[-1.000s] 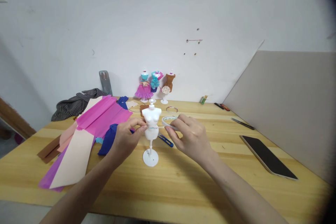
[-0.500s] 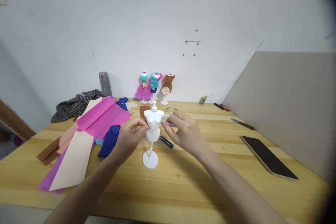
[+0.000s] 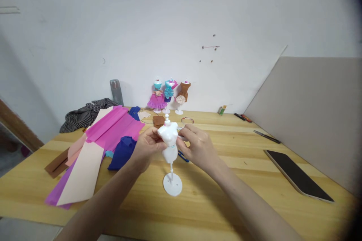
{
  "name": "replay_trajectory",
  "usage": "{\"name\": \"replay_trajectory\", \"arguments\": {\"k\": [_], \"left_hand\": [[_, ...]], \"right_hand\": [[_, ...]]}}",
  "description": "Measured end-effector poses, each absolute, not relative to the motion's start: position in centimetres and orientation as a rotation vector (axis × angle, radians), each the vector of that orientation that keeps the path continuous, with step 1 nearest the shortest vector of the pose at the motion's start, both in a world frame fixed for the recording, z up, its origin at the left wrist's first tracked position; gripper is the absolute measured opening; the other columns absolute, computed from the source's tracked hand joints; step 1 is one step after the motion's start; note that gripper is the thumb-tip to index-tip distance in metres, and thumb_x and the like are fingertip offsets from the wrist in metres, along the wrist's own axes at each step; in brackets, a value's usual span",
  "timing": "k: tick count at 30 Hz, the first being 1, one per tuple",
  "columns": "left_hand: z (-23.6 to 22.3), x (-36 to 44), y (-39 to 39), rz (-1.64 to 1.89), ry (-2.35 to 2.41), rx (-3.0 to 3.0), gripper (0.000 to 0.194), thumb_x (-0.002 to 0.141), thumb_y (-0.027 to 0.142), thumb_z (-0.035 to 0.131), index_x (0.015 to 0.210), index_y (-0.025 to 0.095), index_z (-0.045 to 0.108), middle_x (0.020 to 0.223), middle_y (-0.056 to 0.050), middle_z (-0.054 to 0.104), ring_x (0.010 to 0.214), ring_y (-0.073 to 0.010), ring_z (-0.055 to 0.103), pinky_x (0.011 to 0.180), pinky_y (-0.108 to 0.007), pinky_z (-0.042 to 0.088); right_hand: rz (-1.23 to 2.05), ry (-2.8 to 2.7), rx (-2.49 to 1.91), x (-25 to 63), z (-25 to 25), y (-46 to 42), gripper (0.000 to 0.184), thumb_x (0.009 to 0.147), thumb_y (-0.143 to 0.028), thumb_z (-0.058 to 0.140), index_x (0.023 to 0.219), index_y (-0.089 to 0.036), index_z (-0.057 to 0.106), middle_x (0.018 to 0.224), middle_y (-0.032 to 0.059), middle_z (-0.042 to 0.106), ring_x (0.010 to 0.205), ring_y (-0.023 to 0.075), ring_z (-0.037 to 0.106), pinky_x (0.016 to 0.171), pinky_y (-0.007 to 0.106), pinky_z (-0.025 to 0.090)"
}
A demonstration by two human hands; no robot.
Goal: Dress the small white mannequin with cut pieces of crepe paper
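Observation:
A small white dress-form mannequin point(image 3: 169, 135) on a thin stand with a round base point(image 3: 172, 185) is in front of me, leaning slightly. Round its waist runs a thin light-blue line point(image 3: 171, 146). My left hand point(image 3: 147, 148) is closed, thumb and fingers pinching at the mannequin's left side. On the other side, my right hand point(image 3: 199, 147) is closed beside the waist, with a slim pale object point(image 3: 181, 137) partly showing at its fingers; its kind I cannot make out. Partly behind the right hand lies a blue cutter point(image 3: 183, 156).
Pink, cream, brown and blue paper-like sheets point(image 3: 113, 130) spread over the left of the wooden table point(image 3: 147, 211). Three dressed mannequins point(image 3: 169, 94) stand by the wall near a grey flask point(image 3: 116, 92). At right lie a phone-like black slab point(image 3: 298, 175) and scissors point(image 3: 267, 136).
The mannequin has tipped, its base shifting right and nearer to me. Both hands have moved slightly with it, and the right fingers are closer to its waist. The whole view has shifted slightly.

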State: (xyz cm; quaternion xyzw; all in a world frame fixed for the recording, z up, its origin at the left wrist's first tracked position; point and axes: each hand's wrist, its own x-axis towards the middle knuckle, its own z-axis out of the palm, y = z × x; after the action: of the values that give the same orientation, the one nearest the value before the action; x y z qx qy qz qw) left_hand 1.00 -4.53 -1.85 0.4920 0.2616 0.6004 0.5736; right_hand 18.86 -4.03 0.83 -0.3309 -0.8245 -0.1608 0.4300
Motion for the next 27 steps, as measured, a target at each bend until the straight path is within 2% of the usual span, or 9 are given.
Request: {"name": "replay_trajectory", "arguments": {"k": [5, 9, 13, 17, 20, 22, 25, 27], "left_hand": [[-2.0, 1.2, -4.6, 1.329, 0.606, 1.126, 0.033, 0.053, 0.030, 0.087, 0.066, 0.015, 0.062, 0.067, 0.000, 0.064, 0.065, -0.0122, 0.057, 0.067, -0.026, 0.046], [-2.5, 1.4, -4.4, 1.313, 0.583, 1.100, 0.033, 0.053, 0.034, 0.087, 0.065, 0.015, 0.063, 0.067, 0.000, 0.064, 0.064, -0.0119, 0.056, 0.067, -0.027, 0.046], [-3.0, 1.5, -4.5, 1.335, 0.591, 1.116, 0.027, 0.062, 0.034, 0.082, 0.073, 0.015, 0.067, 0.070, -0.001, 0.065, 0.065, -0.0121, 0.056, 0.068, -0.026, 0.046], [-2.8, 1.7, -5.6, 1.425, 0.752, 1.277, 0.021, 0.076, 0.034, 0.070, 0.087, 0.016, 0.071, 0.079, -0.003, 0.069, 0.071, -0.0152, 0.059, 0.069, -0.026, 0.045], [-2.5, 1.9, -7.1, 1.577, 0.960, 1.485, 0.016, 0.084, 0.029, 0.061, 0.081, 0.016, 0.070, 0.074, -0.001, 0.067, 0.067, -0.0138, 0.056, 0.064, -0.023, 0.042], [-2.6, 1.9, -8.1, 1.693, 1.071, 1.538, 0.019, 0.087, 0.026, 0.055, 0.077, 0.017, 0.069, 0.068, 0.001, 0.064, 0.062, -0.0125, 0.053, 0.060, -0.022, 0.040], [-2.9, 2.0, -9.2, 1.752, 1.049, 1.515, 0.021, 0.090, 0.026, 0.051, 0.091, 0.018, 0.070, 0.081, -0.002, 0.069, 0.073, -0.0151, 0.060, 0.067, -0.023, 0.044], [-3.1, 2.1, -9.6, 1.715, 0.930, 1.477, 0.021, 0.087, 0.027, 0.057, 0.103, 0.019, 0.068, 0.097, -0.005, 0.070, 0.088, -0.0194, 0.063, 0.078, -0.027, 0.046]], "right_hand": [[-0.348, -2.057, -0.814, 18.9, 0.7, -4.6, 0.025, 0.089, -0.018, 0.046, 0.064, -0.017, 0.050, 0.061, 0.0011, 0.048, 0.053, 0.0122, 0.045, 0.051, 0.023, 0.033], [-0.341, -2.049, -0.820, 19.0, 0.6, -5.0, 0.025, 0.090, -0.019, 0.047, 0.065, -0.017, 0.051, 0.061, 0.0010, 0.049, 0.052, 0.0119, 0.045, 0.050, 0.024, 0.032], [-0.373, -2.047, -0.858, 19.1, 0.6, -5.5, 0.026, 0.090, -0.020, 0.046, 0.065, -0.017, 0.054, 0.061, 0.0017, 0.050, 0.053, 0.0119, 0.046, 0.050, 0.023, 0.032], [-0.390, -2.037, -0.888, 18.9, 0.7, -6.0, 0.025, 0.090, -0.020, 0.047, 0.067, -0.016, 0.055, 0.062, 0.0023, 0.052, 0.054, 0.0119, 0.049, 0.051, 0.023, 0.033], [-0.400, -2.024, -0.905, 18.6, 0.7, -6.3, 0.025, 0.091, -0.020, 0.048, 0.067, -0.017, 0.055, 0.062, 0.0023, 0.053, 0.054, 0.0119, 0.049, 0.052, 0.023, 0.033], [-0.406, -2.016, -0.908, 18.4, 0.7, -6.4, 0.025, 0.091, -0.020, 0.048, 0.067, -0.017, 0.055, 0.062, 0.0020, 0.053, 0.055, 0.0118, 0.049, 0.052, 0.023, 0.033], [-0.414, -2.015, -0.901, 18.1, 0.8, -6.6, 0.026, 0.090, -0.020, 0.048, 0.066, -0.017, 0.055, 0.062, 0.0020, 0.053, 0.055, 0.0120, 0.049, 0.052, 0.023, 0.034], [-0.413, -2.010, -0.894, 18.0, 0.8, -6.7, 0.025, 0.090, -0.019, 0.048, 0.065, -0.017, 0.055, 0.062, 0.0024, 0.054, 0.055, 0.0122, 0.050, 0.053, 0.024, 0.034]]}}
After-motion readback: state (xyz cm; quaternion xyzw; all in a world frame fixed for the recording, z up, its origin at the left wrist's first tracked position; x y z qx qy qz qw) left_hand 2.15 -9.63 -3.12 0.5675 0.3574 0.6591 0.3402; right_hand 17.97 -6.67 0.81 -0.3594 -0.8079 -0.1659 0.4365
